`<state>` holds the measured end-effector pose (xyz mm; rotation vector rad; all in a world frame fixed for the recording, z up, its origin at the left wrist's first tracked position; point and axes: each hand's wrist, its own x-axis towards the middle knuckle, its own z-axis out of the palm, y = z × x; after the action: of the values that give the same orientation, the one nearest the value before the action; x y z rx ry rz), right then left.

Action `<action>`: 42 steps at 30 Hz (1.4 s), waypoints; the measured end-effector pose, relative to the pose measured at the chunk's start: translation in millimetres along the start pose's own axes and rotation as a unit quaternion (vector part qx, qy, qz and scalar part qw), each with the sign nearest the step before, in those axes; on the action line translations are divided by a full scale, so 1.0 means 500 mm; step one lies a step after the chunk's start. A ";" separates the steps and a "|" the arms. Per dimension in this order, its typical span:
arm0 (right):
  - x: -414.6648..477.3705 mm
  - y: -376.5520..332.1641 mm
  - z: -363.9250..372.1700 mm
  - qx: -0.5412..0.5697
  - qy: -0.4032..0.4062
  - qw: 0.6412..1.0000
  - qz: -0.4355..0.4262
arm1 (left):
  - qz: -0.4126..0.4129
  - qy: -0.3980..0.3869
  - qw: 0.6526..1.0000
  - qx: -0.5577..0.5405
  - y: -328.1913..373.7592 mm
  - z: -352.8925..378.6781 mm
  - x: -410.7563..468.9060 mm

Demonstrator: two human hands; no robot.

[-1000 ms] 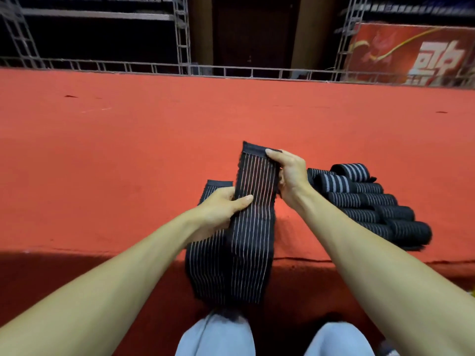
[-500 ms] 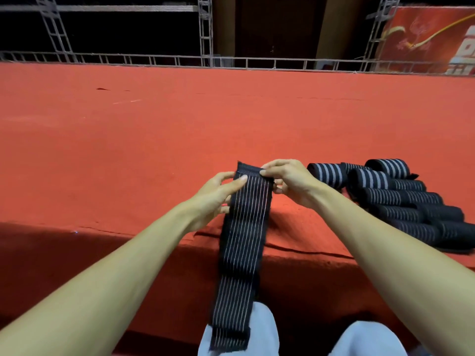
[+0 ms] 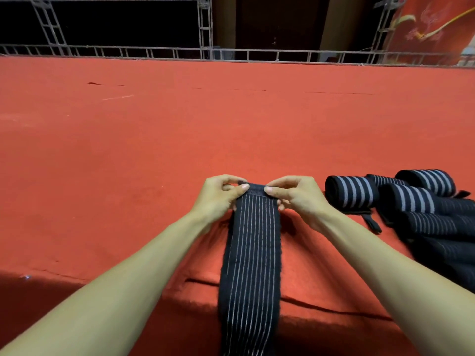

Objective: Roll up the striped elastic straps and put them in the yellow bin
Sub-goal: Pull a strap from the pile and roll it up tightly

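Head view: a long dark striped strap (image 3: pixel 250 253) lies lengthwise on a red carpeted platform (image 3: pixel 180 137), its thin pale stripes running toward the camera; its near part drapes over the platform's front edge and runs out of the bottom of the frame, while its far end lies flat on the carpet between the two hands; the left hand (image 3: pixel 218 195) pinches the far left corner of the strap, thumb on top and curled fingers at the edge; the right hand (image 3: pixel 295 195) pinches the far right corner in the same way, thumb pressed on the dark end band, the other fingers bent beside and under it; the two thumbs sit close together on that end band, not quite touching; both bare forearms reach in from the lower corners, one on each side of the strap; to the right of the right hand, near but apart from it, a cluster of rolled straps (image 3: pixel 411 201) lies on the carpet, the rolls packed against each other, with a loose dark tab sticking out toward the front; at the far edge of the platform runs a metal truss rail (image 3: pixel 205 51), dark space behind it; a red banner (image 3: pixel 434 24) hangs at the upper right.
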<state>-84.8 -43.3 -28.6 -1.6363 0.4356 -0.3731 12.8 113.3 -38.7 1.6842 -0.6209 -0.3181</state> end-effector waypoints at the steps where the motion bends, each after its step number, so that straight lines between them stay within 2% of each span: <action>1: 0.014 0.004 0.002 -0.009 0.022 1.000 -0.004 | -0.003 0.008 1.000 0.015 -0.003 0.001 0.015; 6: 0.108 0.056 0.011 -0.157 0.081 0.984 -0.023 | -0.001 0.068 0.983 0.173 -0.061 0.030 0.110; 10: 0.136 0.088 0.016 -0.186 0.098 0.977 -0.041 | 0.026 0.107 0.964 0.240 -0.091 0.049 0.121; 18: 0.146 0.095 0.014 -0.208 0.084 0.974 -0.042 | 0.008 0.098 0.950 0.297 -0.105 0.058 0.135; 22: 0.154 0.098 0.014 -0.240 0.070 0.967 -0.043 | 0.002 0.074 0.926 0.370 -0.098 0.069 0.128; 26: 0.162 0.100 0.017 -0.293 0.068 0.952 -0.051 | 0.027 0.076 0.934 0.349 -0.098 0.069 0.121; 30: 0.162 0.105 0.018 -0.274 0.049 0.959 -0.058 | 0.061 0.065 0.935 0.343 -0.092 0.064 0.115; 35: 0.102 0.084 0.013 -0.199 0.072 0.972 -0.106 | 0.055 0.015 0.977 0.206 -0.065 0.055 0.054; 38: 0.046 0.053 0.002 -0.180 0.079 0.972 -0.126 | 0.092 -0.026 0.983 0.155 -0.025 0.049 -0.001; 42: -0.020 -0.022 -0.030 -0.179 0.026 0.969 -0.170 | 0.124 -0.046 0.970 0.202 0.058 0.050 -0.041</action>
<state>-100.0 -50.6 -15.9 -2.0654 0.2693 -0.6229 -23.7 101.3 -18.5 1.9590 -1.0080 -0.0928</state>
